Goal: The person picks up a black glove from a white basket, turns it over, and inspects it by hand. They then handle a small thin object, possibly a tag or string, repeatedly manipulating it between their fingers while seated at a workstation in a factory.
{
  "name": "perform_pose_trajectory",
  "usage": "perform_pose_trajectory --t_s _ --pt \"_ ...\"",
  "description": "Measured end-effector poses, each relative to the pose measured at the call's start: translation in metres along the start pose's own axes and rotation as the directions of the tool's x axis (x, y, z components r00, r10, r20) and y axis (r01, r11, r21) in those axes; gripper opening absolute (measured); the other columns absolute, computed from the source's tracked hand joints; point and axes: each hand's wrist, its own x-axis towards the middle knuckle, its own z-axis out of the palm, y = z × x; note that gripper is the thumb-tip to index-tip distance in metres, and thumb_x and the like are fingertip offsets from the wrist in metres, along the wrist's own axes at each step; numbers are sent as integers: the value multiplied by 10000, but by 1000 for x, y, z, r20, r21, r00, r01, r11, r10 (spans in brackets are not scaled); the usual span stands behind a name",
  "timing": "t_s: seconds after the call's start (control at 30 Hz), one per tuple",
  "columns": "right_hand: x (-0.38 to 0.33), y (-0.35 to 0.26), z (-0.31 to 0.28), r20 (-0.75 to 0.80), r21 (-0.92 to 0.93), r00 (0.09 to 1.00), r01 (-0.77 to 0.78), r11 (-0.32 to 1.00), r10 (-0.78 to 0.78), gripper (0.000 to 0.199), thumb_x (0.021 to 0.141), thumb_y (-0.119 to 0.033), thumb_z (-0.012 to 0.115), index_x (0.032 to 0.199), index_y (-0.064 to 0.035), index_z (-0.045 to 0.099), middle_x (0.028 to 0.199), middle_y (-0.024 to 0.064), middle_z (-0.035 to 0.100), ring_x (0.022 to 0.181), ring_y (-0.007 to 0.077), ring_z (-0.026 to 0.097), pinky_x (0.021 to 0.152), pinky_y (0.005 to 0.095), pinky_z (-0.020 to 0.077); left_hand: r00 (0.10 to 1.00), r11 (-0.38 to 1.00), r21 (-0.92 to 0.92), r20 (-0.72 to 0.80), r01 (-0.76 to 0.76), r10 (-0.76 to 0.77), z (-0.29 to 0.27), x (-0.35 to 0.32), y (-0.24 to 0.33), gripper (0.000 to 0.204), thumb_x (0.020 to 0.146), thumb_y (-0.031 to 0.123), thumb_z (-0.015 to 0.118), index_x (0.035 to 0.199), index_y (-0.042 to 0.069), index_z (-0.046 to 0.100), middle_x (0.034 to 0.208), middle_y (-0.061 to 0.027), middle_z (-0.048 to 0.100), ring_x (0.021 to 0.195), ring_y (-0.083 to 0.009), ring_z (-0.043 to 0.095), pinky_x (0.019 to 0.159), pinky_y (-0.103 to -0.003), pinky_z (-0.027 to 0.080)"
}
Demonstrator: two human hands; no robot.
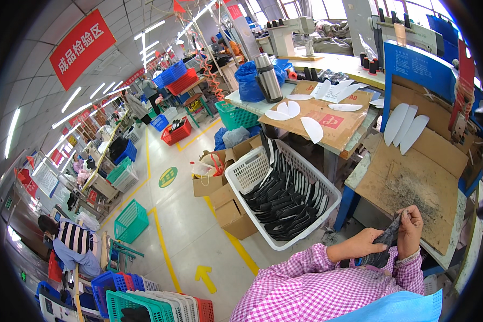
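Observation:
Low at the right, both my hands grip one dark, limp piece (393, 232), black with a speckled grey look; its exact kind is hard to make out. My left hand (364, 244) closes on its lower part, thumb along the side. Pinching its upper end is my right hand (410, 228), fingers bent. Just beyond lies a worn cardboard sheet (440, 190) on a bench, strewn with dark scraps (410, 188). To the left, a white plastic basket (335, 206) holds rows of black curved pieces (284, 201), some with white edges.
White oval cut-outs (312, 130) lie on a cardboard-topped table (284, 122) beside a steel thermos (267, 78). A blue machine frame (413, 64) rises at the right. Cardboard boxes (233, 212) stand left of the basket. A seated person (78, 241) works at far left; stacked crates (145, 306) are below.

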Motion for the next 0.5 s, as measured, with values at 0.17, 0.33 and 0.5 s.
perform_pose_trajectory --t_s 0.17,0.33,0.5 --pt "-1 -3 -3 83 85 982 -176 981 169 191 844 -83 660 995 -51 547 912 49 651 778 82 583 690 187 449 993 799 -594 0 92 -115 -20 -7 3 188 906 134 592 1004 -25 613 839 2 640 710 -52 584 653 -201 474" --pt "-1 0 -8 137 -68 979 -143 987 151 296 840 -81 670 1102 -37 538 1023 87 657 925 148 627 790 240 497 990 690 -721 -48 59 -134 -32 -16 7 202 933 151 562 1017 -26 613 838 -7 649 686 -49 605 614 -180 475" --pt "6 1 -32 174 181 984 -78 980 46 305 893 -180 626 1139 -26 533 1079 102 637 957 160 610 800 265 486 975 751 -661 -174 -8 -142 -48 -24 22 217 954 150 523 1070 -21 588 933 -49 662 792 -108 644 715 -235 517"
